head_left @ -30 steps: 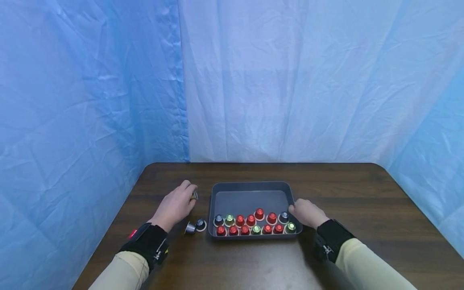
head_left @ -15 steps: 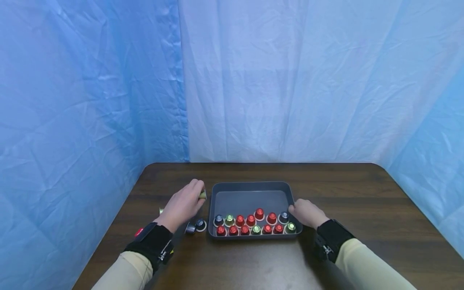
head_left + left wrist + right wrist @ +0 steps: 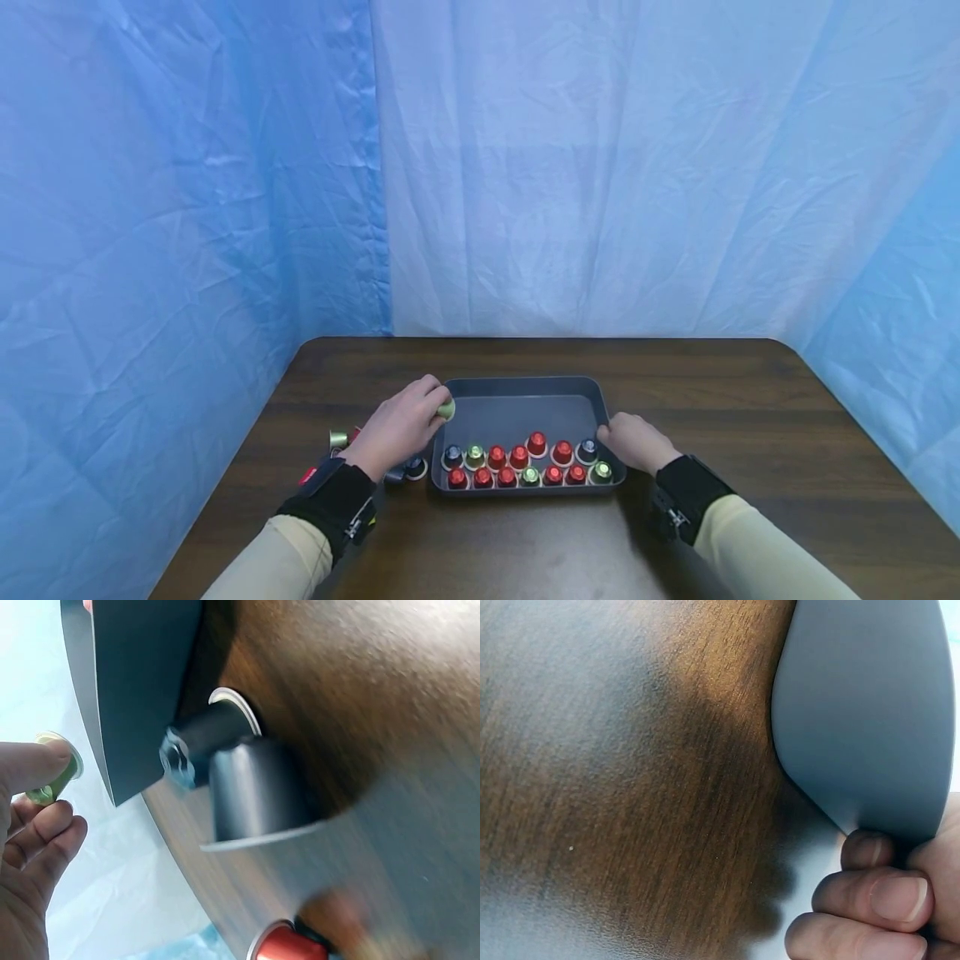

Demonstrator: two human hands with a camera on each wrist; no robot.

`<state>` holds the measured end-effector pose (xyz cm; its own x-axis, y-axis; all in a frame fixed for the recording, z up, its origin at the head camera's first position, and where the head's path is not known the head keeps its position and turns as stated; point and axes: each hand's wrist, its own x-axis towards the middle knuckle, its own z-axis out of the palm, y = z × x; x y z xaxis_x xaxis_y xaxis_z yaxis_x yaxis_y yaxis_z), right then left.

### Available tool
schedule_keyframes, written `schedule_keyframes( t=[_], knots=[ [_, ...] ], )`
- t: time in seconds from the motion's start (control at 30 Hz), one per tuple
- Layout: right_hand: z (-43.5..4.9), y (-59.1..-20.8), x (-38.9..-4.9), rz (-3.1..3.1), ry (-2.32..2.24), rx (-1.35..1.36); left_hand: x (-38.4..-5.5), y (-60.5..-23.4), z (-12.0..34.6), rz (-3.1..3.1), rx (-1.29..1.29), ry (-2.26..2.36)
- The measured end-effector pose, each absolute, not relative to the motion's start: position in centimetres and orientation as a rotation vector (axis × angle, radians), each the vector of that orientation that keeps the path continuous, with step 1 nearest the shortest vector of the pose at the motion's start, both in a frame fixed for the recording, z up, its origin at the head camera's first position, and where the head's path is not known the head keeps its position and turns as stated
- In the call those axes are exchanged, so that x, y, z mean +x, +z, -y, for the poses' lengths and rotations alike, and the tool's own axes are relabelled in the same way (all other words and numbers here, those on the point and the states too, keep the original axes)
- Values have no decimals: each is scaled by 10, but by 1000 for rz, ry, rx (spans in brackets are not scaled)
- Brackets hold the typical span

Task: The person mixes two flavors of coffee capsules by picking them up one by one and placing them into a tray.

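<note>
Between thumb and fingers, my left hand (image 3: 401,427) pinches a green coffee capsule (image 3: 447,410) at the left rim of a dark grey tray (image 3: 521,384). The left wrist view shows this green capsule (image 3: 60,782) in the fingertips, beside the tray wall (image 3: 142,690). My right hand (image 3: 637,440) grips the tray's right side, fingers curled at its edge in the right wrist view. Inside the tray, red, green and dark capsules stand rim down in two rows along the near side, one red capsule (image 3: 536,442) set slightly farther back. Behind them the tray floor is bare.
Left of the tray are two dark capsules, one upright (image 3: 210,739) and one on its side (image 3: 262,795) in the left wrist view. A loose green capsule (image 3: 338,438) and red ones lie partly hidden by my left arm. Blue sheets (image 3: 600,167) hang around the wooden table (image 3: 750,417).
My left hand has moved right with the green capsule, from the table beside the tray to its left rim. Loose capsules behind the wrist have come into view. My right hand stays put.
</note>
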<state>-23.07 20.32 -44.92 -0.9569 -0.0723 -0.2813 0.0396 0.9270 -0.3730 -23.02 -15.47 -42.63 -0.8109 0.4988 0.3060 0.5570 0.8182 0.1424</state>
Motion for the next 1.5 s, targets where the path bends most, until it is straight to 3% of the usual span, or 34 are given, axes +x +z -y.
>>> schedule_keyframes(
  t=[0.97, 1.5],
  knots=[
    [-204, -449, -229, -2778, -559, 5, -233, -442, 133, 2790, -986, 23],
    [-203, -448, -230, -2774, -550, 6, -231, -443, 126, 2920, -910, 116]
  ],
)
